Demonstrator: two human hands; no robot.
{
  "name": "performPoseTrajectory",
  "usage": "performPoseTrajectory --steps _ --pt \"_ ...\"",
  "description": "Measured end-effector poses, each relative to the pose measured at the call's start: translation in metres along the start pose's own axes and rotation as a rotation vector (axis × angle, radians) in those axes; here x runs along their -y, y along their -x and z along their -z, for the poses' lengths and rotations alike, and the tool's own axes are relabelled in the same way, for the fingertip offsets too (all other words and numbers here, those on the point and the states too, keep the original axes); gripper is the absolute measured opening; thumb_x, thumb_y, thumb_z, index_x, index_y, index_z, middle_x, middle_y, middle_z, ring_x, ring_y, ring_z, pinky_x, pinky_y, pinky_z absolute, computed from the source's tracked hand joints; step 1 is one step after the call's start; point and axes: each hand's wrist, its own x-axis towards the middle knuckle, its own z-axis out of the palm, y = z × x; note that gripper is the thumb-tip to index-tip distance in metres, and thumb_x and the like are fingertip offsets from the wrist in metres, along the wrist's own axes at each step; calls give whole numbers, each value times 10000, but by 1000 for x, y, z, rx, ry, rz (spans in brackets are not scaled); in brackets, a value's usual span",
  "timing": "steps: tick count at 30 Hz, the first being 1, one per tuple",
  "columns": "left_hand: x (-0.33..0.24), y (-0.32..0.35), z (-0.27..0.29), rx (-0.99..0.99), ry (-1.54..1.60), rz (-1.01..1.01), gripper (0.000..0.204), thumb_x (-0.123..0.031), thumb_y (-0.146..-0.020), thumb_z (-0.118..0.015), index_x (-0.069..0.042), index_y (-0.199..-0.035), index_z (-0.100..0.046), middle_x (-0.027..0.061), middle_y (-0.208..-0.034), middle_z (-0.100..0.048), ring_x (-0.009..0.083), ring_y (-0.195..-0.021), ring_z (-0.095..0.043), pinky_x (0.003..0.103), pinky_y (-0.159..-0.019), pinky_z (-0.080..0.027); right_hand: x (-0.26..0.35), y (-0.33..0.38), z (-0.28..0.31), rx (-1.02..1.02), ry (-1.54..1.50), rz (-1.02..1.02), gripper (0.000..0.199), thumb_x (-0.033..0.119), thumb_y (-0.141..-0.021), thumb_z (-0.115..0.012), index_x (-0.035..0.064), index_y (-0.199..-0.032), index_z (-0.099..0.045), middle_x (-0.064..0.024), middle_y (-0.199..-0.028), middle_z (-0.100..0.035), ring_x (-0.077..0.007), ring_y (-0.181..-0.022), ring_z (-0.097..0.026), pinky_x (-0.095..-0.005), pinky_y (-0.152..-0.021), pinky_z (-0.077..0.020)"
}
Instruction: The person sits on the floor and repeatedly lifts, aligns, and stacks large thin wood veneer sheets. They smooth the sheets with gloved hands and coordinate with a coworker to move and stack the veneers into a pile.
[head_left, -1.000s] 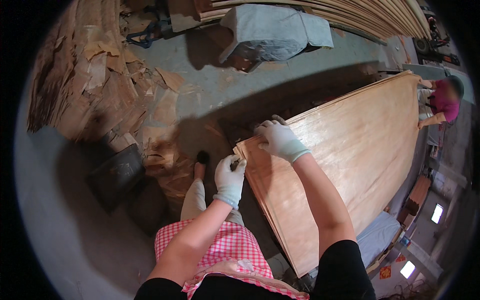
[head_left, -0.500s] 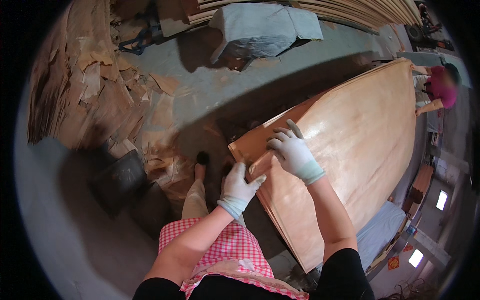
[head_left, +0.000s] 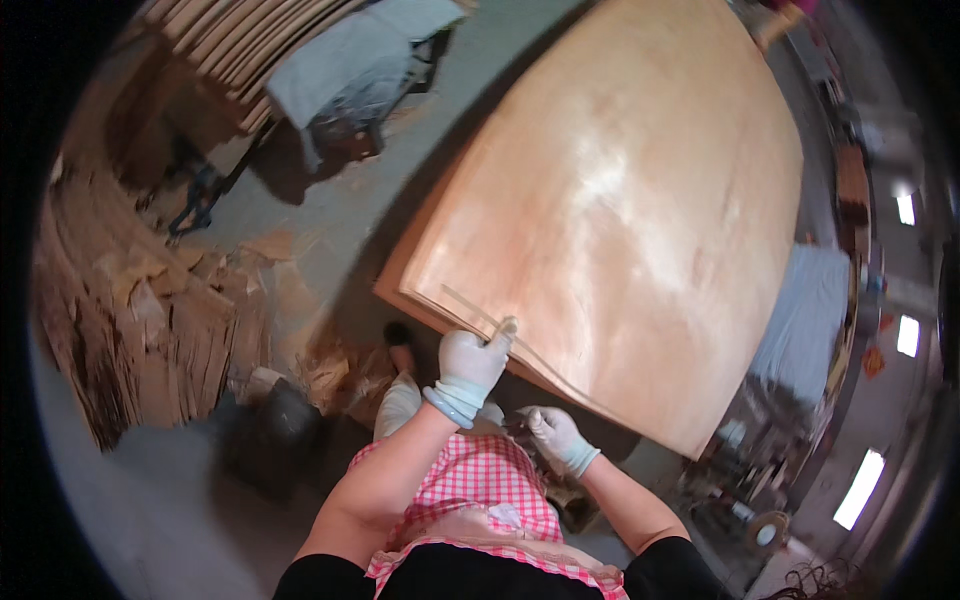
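A large stack of thin tan wood veneer sheets (head_left: 610,230) stretches away from me, its near edge in front of my body. My left hand (head_left: 473,362), in a white glove, grips that near edge, thumb on top and fingers curled underneath. A narrow greyish strip (head_left: 545,367) runs along the edge beside the thumb. My right hand (head_left: 560,438), also gloved, is apart from the sheets, low and close to my apron. Its fingers are closed; a small dark shape shows by them, too unclear to name.
Torn veneer scraps (head_left: 140,310) are piled on the left. A dark bin-like object (head_left: 275,435) stands near my feet. Farther off is a grey covered stack (head_left: 355,65). A co-worker's arm (head_left: 780,22) shows at the sheets' far end. A pale blue sheet (head_left: 800,320) lies to the right.
My view has turned toward the right. My left hand has closed on the near veneer edge. My right hand has left the top of the sheets and dropped toward my apron.
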Motion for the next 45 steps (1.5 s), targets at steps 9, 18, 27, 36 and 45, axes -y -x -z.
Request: performPoseTrajectory --steps 9,18,27,36,45 --pt "16 7 16 -68 566 181 313 -219 -974 -723 -14 -1201 -656 74 -1037 -708 171 -868 -687 316 -792 -567 -166 63 132 -1135 -1710 276 982 879 -837 -463 112 -1447 -513 -65 -1446 -562 -248 -1299 -513 -425 -1088 -405" --pt "110 -62 17 -461 552 392 314 -259 -1002 -684 -60 -1228 -597 54 -870 -610 185 -654 -613 345 -624 -619 -227 16 157 -1470 -1177 -35 368 416 -1036 -584 101 -1226 -609 -67 -1187 -668 -250 -1039 -645 -450 -930 -514" --pt "118 -55 8 -445 562 473 265 -228 -1014 -662 -97 -1215 -550 47 -777 -613 153 -538 -564 363 -582 -607 -225 9 175 -1555 -1075 -160 369 394 -1059 -521 66 -1191 -627 -74 -1140 -668 -231 -964 -649 -395 -780 -556" --pt "100 -44 4 -337 591 560 240 -249 -994 -688 -37 -1093 -634 49 -805 -620 166 -589 -613 314 -540 -596 -219 37 183 -1187 -1355 12 346 418 -1048 -453 124 -1094 -631 -61 -1040 -680 -227 -884 -652 -386 -693 -552" --pt "90 -31 9 -284 298 504 382 -346 -1033 -588 -2 -887 -665 79 -696 -644 169 -547 -646 332 -555 -569 -50 -4 73 -607 -86 -146 403 378 -1039 -591 17 -885 -685 -60 -651 -625 -182 -507 -590 -344 -478 -489"
